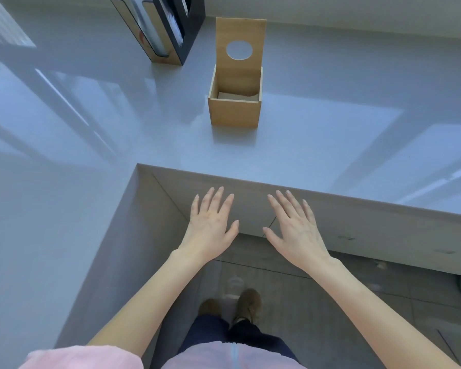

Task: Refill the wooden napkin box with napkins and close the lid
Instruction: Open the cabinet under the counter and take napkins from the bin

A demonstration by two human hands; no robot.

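The wooden napkin box [234, 111] stands on the grey counter [330, 145] ahead of me. Its lid [240, 35], with a round hole, is swung up and stands upright at the back. A low layer of white napkins [237, 95] shows at the bottom inside. My left hand [210, 225] and my right hand [296, 227] hover side by side, palms down and fingers spread, in front of the counter's inner edge. Both hold nothing and are well short of the box.
A black dispenser [168, 30] with a wooden panel and stacked items stands at the back left of the counter. The counter wraps around me in an L shape, with its left wing [51, 222] beside me. The floor and my shoes [248, 302] show below.
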